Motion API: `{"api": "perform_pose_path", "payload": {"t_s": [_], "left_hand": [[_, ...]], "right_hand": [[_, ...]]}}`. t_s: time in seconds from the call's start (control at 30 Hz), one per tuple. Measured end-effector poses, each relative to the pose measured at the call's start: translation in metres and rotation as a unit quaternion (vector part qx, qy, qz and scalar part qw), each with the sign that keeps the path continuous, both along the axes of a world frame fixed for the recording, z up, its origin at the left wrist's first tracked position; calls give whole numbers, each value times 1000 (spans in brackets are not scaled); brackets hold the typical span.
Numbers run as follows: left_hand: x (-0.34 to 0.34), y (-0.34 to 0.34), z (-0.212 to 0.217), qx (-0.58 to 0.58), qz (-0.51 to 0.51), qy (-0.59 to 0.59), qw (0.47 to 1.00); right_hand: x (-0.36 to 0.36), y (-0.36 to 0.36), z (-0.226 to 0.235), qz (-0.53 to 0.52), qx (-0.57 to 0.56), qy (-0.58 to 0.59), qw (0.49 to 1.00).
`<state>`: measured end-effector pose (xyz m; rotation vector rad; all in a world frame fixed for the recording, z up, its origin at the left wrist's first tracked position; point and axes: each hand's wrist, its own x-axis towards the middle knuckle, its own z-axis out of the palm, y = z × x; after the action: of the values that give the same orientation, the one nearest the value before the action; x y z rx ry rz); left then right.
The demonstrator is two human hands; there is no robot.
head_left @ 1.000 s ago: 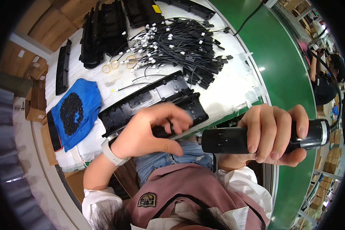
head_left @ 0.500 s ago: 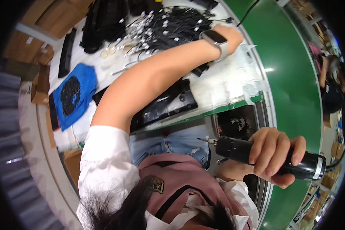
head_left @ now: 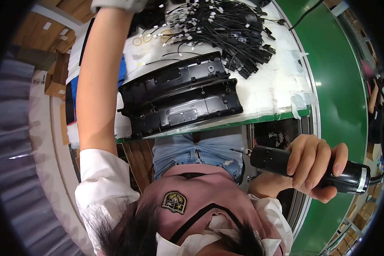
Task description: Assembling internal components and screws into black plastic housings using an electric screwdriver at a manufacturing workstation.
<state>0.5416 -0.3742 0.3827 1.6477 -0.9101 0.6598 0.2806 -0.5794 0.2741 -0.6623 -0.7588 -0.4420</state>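
My right hand (head_left: 313,166) is wrapped round a black corded electric screwdriver (head_left: 269,160). The tool lies level off the table's front edge, its thin bit pointing left. My left forearm (head_left: 99,81) stretches to the far left of the table. Only its pale watch strap (head_left: 121,4) shows at the upper edge, and the hand itself is out of the picture. Two long black plastic housings (head_left: 175,79) lie side by side on the white-covered table, beside that forearm. Behind them spreads a large heap of black cables (head_left: 219,30) with small white connectors.
Thin yellowish rings (head_left: 147,38) lie left of the cables. A blue cloth or bag (head_left: 122,70) is partly hidden by my left arm. To the right runs a green surface (head_left: 337,81) with a metal edge. Cardboard boxes (head_left: 57,74) stand at the left, and a person is at the far right.
My left hand has swung from the cables' right side to the far left, out of view. Two housings now lie uncovered. My right hand still holds the screwdriver, almost in the same place.
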Motion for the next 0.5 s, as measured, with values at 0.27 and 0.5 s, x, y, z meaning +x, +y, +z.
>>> {"api": "perform_pose_path", "payload": {"t_s": [0.27, 0.5], "left_hand": [[-55, 74, -51, -107, -8, 191, 976], [-96, 121, -74, -32, 101, 56, 993]], "right_hand": [[11, 15, 3, 36, -64, 13, 997], [21, 28, 19, 81, -98, -4, 992]]}}
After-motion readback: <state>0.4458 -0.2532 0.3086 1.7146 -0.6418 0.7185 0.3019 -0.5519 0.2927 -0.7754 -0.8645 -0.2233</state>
